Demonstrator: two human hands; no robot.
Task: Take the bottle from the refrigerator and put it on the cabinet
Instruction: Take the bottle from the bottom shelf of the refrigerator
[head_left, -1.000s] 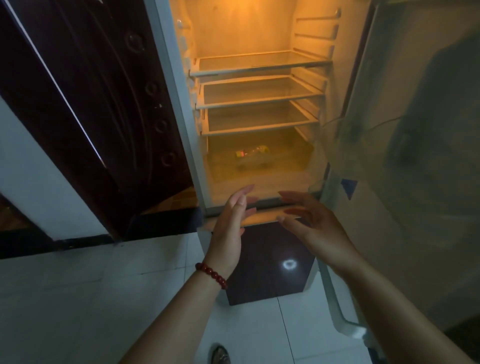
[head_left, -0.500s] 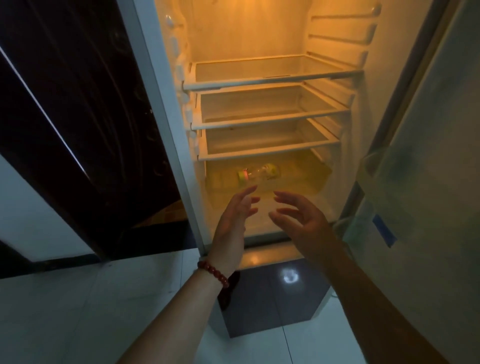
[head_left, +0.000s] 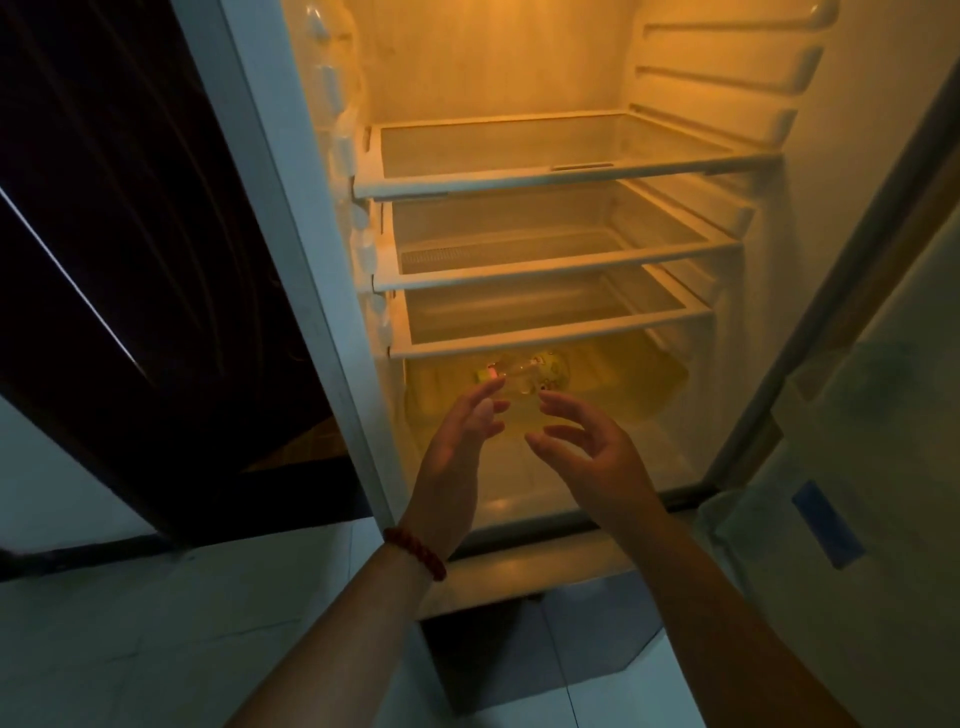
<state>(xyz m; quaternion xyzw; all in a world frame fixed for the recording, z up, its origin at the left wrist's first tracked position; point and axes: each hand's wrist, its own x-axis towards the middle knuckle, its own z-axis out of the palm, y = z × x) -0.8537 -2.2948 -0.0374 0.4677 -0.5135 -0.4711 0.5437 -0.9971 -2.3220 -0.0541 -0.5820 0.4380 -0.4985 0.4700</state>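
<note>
Amber light fills the refrigerator (head_left: 519, 78); left hand (head_left: 452, 457) and right hand (head_left: 592, 457) reach in, fingers spread, holding nothing. Bottle (head_left: 524, 371) lies sideways under the lowest shelf (head_left: 550, 332); best to grasp both ends together.

A dark wooden door (head_left: 130, 249) is seen at left. Pale floor tiles (head_left: 156, 649) are laid below, and a blue sticker (head_left: 826, 525) is stuck at right.

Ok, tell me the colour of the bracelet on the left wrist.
Dark red beads, bracelet, clearest in the head view.
</note>
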